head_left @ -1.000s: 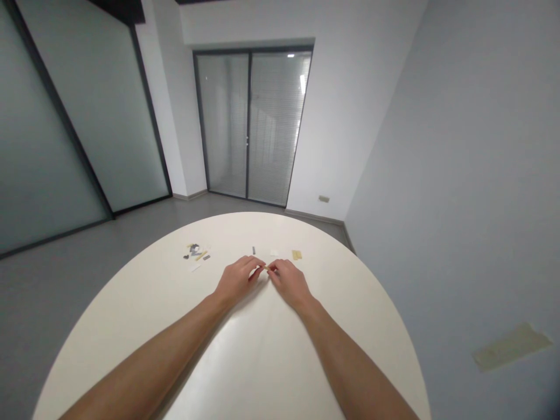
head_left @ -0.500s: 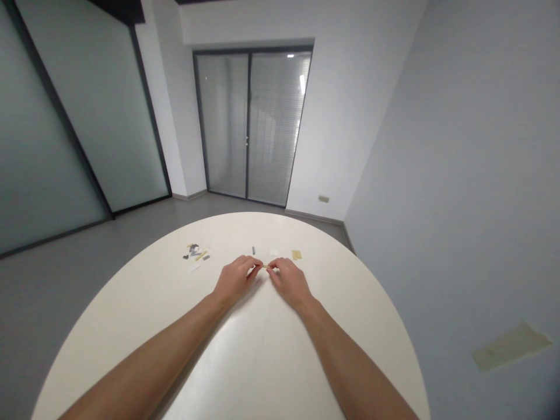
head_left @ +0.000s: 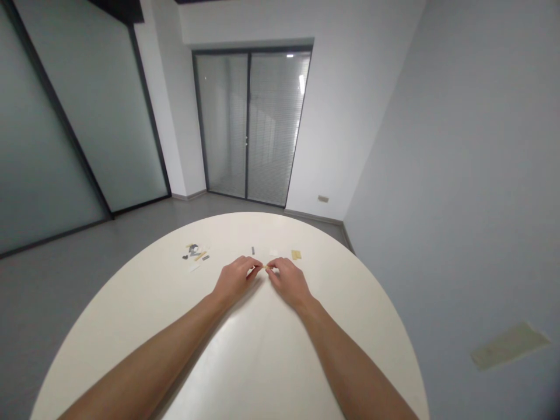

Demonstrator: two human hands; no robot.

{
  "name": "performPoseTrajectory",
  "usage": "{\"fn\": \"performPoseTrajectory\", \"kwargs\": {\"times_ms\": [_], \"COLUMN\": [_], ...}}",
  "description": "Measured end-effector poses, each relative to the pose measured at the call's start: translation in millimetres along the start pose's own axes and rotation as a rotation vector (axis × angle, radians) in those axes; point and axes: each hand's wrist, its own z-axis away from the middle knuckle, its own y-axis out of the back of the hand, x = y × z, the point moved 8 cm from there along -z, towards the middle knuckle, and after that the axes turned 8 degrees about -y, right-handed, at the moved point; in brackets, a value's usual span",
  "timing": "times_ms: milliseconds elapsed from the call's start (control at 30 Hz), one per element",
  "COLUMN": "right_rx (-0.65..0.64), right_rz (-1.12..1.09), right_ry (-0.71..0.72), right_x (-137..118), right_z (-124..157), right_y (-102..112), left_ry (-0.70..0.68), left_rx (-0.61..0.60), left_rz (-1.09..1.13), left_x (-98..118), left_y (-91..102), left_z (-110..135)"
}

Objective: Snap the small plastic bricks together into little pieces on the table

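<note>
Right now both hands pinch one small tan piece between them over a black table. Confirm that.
Wrong colour: the head view shows the table is white, not black. The left hand and right hand do pinch one small tan piece between them over it.

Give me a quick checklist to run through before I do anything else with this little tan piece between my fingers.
1. Grip on the small tan piece: left hand and right hand pinch it between fingertips, one at each end: ok.
2. Whether it is one part or two joined: cannot tell, too small.
3. Loose tan piece lies just beyond the right hand, untouched: ok.
4. Grey piece and white piece lie apart from the fingers: ok.
5. Cluster of small parts at left sits well in from the table edge: ok.
</note>
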Motion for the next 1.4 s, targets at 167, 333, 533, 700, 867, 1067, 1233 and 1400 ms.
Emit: {"fn": "performPoseTrajectory", "kwargs": {"times_ms": [167,333,533,700,867,1067,1233,1400], "right_rx": [0.013,0.018,0.011,0.016,0.039,0.054,0.058,0.052], "right_rz": [-0.016,-0.026,-0.021,-0.002,0.025,0.048,0.050,0.045], "right_ry": [0.030,0.062,0.059,0.036,0.013,0.000,-0.007,0.000], "right_x": [-4,-7,-7,-5,-2,0,0,0], "right_z": [1,1,1,1,0,-1,-1,-1], "right_y": [2,2,2,3,3,2,3,4], "left_ry": [0.006,-0.001,0.029,0.062,0.094,0.087,0.095,0.096], "left_rx": [-0.005,-0.011,-0.009,0.011,0.016,0.021,0.007,0.015], "left_rz": [0.013,0.005,-0.002,0.031,0.030,0.016,0.003,-0.011], "left_x": [1,3,1,-3,-8,-9,-8,-10], "left_y": [0.1,0.1,0.8,1.2,-0.3,-1.4,-1.6,-1.5], "left_z": [1,0,0,0,1,1,1,1]}}
